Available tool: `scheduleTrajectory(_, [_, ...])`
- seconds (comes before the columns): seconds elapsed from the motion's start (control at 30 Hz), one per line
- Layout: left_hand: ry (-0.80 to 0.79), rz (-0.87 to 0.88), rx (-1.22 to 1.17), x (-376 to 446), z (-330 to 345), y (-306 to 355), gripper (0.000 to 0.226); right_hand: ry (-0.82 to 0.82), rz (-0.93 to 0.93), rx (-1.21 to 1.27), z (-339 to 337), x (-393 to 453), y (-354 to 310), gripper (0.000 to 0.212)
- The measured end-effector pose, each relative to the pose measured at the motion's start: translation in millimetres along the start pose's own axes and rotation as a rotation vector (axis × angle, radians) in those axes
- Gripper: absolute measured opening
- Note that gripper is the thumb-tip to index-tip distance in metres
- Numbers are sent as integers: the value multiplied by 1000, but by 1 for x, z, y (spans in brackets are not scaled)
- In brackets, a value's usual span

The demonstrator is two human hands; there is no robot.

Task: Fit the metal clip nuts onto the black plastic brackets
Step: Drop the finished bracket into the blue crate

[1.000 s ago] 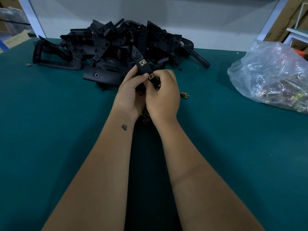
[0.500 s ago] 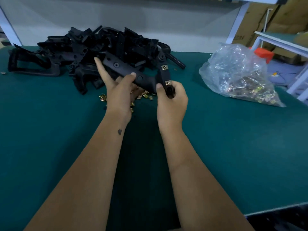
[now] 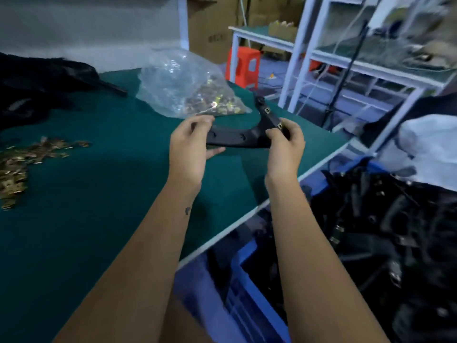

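Green-topped bench, white edge along right side. On it: clear plastic bag of metal clip nuts at far middle; loose clip nuts scattered at left; pile of black brackets at far left.

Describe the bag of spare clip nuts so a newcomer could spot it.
Start at the green table and look to its far right corner. The clear plastic bag slumps there, beyond both hands; unlike the loose clip nuts at left, its nuts are bagged.
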State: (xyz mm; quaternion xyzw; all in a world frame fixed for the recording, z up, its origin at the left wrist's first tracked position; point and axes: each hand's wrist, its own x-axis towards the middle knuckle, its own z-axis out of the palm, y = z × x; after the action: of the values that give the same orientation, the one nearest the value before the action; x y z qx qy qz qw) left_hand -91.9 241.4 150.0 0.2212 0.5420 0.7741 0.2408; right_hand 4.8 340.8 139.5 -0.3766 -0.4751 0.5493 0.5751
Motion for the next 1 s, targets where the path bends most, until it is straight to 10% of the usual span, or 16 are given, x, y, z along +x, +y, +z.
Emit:
scheduleTrajectory(0.2, [-577, 123, 475, -58, 104, -56, 20, 417, 20, -45, -149, 38, -6, 22])
scheduleTrajectory(0.47, [-1046, -203, 690, -93, 131, -116, 20, 534, 160, -697, -276, 57, -2, 38])
scheduleTrajectory(0.6, [-1019, -298, 673, -82, 117, -110, 29, 430, 316, -1207, -270, 58, 6, 64])
scheduleTrajectory(1.0, [-495, -61, 350, -25, 48, -7, 31, 55, -367, -841, -17, 17, -2, 42])
